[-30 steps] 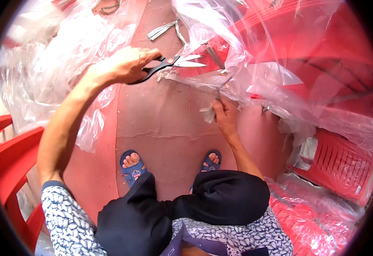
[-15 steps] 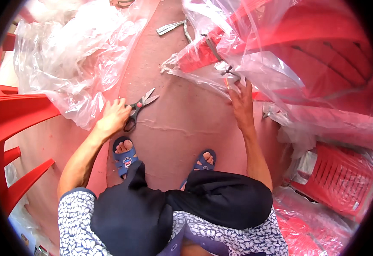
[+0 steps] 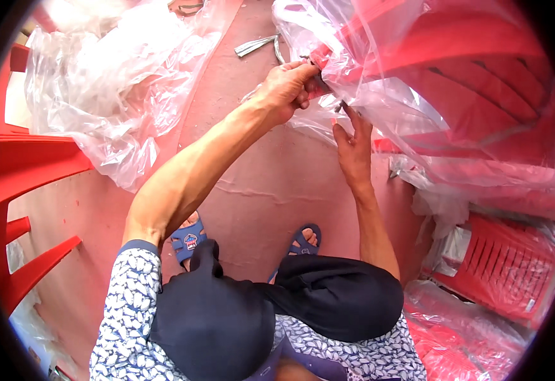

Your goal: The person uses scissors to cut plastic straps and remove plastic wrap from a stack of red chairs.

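A dark tie strip (image 3: 332, 94) with a knot runs along the clear plastic wrap (image 3: 379, 95) around a red plastic chair stack (image 3: 468, 89) at the upper right. My left hand (image 3: 288, 90) pinches the upper end of this strip, the arm stretched across the floor. Just below and to the right is my right hand (image 3: 355, 143), its index fingertip against the lower end of the strip. Its thumb stands apart from that finger, near the edge of the wrap. The scissors are out of sight; my left forearm covers their earlier spot.
Crumpled clear plastic sheeting (image 3: 112, 95) lies at the upper left. Red chairs (image 3: 29, 168) stand along the left side. More wrapped red plastic pieces (image 3: 493, 267) are at the lower right. A loose grey-green strip (image 3: 255, 46) rests on the reddish floor (image 3: 258, 209).
My left hand has left the scissors on the floor and moved up and right to take the dark strip. My right index finger has shifted slightly up and left onto the strip.
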Tool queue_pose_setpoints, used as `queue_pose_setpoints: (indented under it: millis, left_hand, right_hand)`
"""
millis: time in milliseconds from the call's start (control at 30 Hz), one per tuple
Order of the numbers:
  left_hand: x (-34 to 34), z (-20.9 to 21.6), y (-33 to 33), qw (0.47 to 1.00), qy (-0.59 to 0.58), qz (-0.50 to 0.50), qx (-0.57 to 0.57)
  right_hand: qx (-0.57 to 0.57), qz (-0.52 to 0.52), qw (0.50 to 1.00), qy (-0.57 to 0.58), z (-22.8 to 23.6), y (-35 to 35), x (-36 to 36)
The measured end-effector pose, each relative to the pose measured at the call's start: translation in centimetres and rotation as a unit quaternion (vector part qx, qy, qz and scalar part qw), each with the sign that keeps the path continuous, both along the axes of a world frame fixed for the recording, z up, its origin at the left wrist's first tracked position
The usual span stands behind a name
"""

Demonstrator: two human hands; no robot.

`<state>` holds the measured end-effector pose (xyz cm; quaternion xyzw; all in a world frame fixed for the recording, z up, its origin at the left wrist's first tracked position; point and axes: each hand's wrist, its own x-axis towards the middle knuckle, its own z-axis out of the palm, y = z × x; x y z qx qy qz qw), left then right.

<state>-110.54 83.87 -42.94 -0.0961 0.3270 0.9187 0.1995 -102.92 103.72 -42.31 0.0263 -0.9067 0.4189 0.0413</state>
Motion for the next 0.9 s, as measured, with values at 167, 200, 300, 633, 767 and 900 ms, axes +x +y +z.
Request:
queue_pose_setpoints:
  millis: [167, 200, 300, 633, 767, 900]
  left_hand:
    - [6.9, -0.3, 0.7, 0.944, 0.159, -0.192, -0.218]
    - [9.3, 0.8, 0.6, 0.936, 0.167, -0.227, -0.211]
    - [13.7, -1.4, 0.0, 0.959, 0.107, -0.182, -0.191]
    - [16.4, -4.6, -7.8, 0.983, -0.017, 0.012, -0.182]
    - [16.3, -4.3, -10.6, 0.978, -0.043, 0.112, -0.173]
    - [15.6, -4.8, -15.1, 0.956, -0.044, 0.202, -0.208]
  right_hand:
    - [0.0, -0.067, 0.996, -0.05, -0.7, 0.8, -1.3]
    - [-0.046, -0.041, 0.995, -0.08, 0.2, 0.6, -1.4]
    - [-0.061, -0.004, 0.986, -0.153, -0.4, 1.2, -1.7]
    - [-0.248, -0.025, 0.956, -0.157, -4.1, 0.6, 2.1]
    - [-0.269, -0.059, 0.944, -0.182, -5.7, 1.5, 3.1]
    - [-0.247, -0.073, 0.944, -0.204, -6.5, 2.7, 3.5]
